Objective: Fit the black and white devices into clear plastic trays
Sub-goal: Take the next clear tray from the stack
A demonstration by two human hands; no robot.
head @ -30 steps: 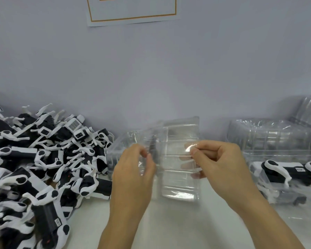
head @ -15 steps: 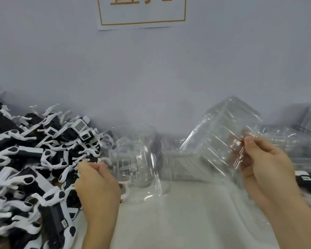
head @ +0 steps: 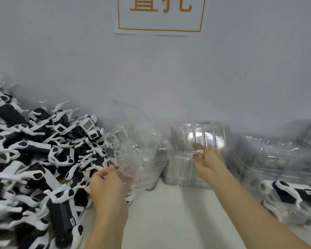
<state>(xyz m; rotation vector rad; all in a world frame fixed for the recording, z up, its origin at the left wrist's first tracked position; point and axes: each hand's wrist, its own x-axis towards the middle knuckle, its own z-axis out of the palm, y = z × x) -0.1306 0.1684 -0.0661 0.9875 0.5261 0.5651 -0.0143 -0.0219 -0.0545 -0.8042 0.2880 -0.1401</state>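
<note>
Devices [head: 34, 159] in black and white lie heaped against the wall, and I take that heap as my landmark. My left hand [head: 109, 184] sits right at the heap's near right edge, fingers loosely curled around the lower edge of a clear plastic tray [head: 138, 155] that stands just right of the heap; the frame is blurred there, so I judge the hand holds it lightly but I cannot be sure how firm the hold is. My right hand [head: 207, 162] is further right of the heap, well apart from it, its fingertips pinching the near rim of a second clear tray [head: 198, 135] raised above a stack of trays [head: 183, 173].

Farther right again from the heap, packed devices [head: 291, 193] lie in clear trays near the frame edge.

What the next move turns on, as I read it: the loose devices lie to the left of both hands, and the left hand is plainly the nearer, almost touching the closest pieces. Those nearest pieces lie jumbled at many angles, so I cannot name one long axis for them; whichever I pick will likely need turning to line up with the tray's pocket. The right hand would have to cross over the tray.
</note>
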